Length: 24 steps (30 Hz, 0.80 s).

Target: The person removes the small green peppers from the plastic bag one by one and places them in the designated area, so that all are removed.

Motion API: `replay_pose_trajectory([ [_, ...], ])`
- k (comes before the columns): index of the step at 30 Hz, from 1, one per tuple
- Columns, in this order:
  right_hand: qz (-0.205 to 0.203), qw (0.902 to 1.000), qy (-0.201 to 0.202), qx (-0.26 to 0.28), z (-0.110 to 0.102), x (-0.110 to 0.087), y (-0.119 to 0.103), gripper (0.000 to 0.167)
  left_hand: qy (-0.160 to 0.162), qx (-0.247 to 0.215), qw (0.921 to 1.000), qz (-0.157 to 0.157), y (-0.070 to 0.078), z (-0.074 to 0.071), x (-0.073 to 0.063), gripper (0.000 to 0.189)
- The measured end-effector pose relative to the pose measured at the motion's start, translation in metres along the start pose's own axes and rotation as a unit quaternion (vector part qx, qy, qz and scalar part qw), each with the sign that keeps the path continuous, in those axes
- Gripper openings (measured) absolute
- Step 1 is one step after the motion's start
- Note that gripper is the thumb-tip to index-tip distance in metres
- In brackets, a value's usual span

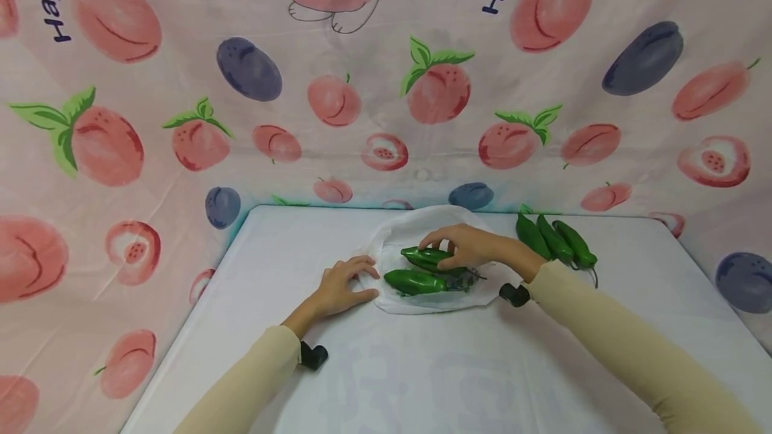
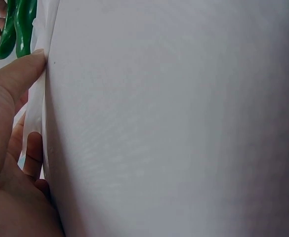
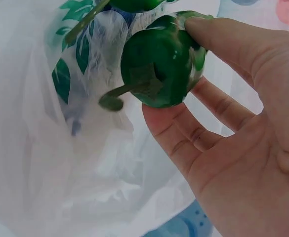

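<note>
A white plastic bag [image 1: 398, 233] with green and blue print lies spread on the table, with two green chili peppers on it. My right hand [image 1: 470, 244] grips the farther pepper [image 1: 429, 260] between thumb and fingers. Up close in the right wrist view, that held pepper [image 3: 156, 64] shows its stem end and curled stem. The nearer pepper [image 1: 416, 282] lies alongside, untouched. At the bag's left edge, my left hand [image 1: 340, 284] holds the thin plastic, thumb and fingers slightly curled on it. Part of that contact is hidden behind the film.
Three more green peppers [image 1: 555, 240] lie side by side at the table's back right. The white table [image 1: 422, 380] meets a fruit-printed cloth [image 1: 374, 99] hanging behind it. Dark wrist devices [image 1: 313, 355] sit beneath both sleeves.
</note>
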State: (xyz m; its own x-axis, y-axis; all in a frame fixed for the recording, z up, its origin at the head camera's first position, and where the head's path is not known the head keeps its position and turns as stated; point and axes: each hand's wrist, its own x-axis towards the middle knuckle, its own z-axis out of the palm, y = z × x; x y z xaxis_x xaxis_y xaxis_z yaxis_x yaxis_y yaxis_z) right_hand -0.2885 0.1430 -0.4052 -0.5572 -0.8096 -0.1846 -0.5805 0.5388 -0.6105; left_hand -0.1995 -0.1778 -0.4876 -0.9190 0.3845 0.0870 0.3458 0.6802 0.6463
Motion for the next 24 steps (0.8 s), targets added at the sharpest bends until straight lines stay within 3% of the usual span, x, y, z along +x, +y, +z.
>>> replay_pose_trajectory([
  [17, -0.056, 0.9951, 0.076, -0.03, -0.014, -0.042, -0.009, 0.049, -0.005, 0.004, 1.0, 0.001, 0.0, 0.0, 0.0, 0.025],
  [24, -0.028, 0.9958, 0.083, -0.024, -0.014, -0.057, -0.008, 0.053, 0.001, 0.003, 1.0, 0.007, 0.0, 0.001, 0.0, 0.025],
])
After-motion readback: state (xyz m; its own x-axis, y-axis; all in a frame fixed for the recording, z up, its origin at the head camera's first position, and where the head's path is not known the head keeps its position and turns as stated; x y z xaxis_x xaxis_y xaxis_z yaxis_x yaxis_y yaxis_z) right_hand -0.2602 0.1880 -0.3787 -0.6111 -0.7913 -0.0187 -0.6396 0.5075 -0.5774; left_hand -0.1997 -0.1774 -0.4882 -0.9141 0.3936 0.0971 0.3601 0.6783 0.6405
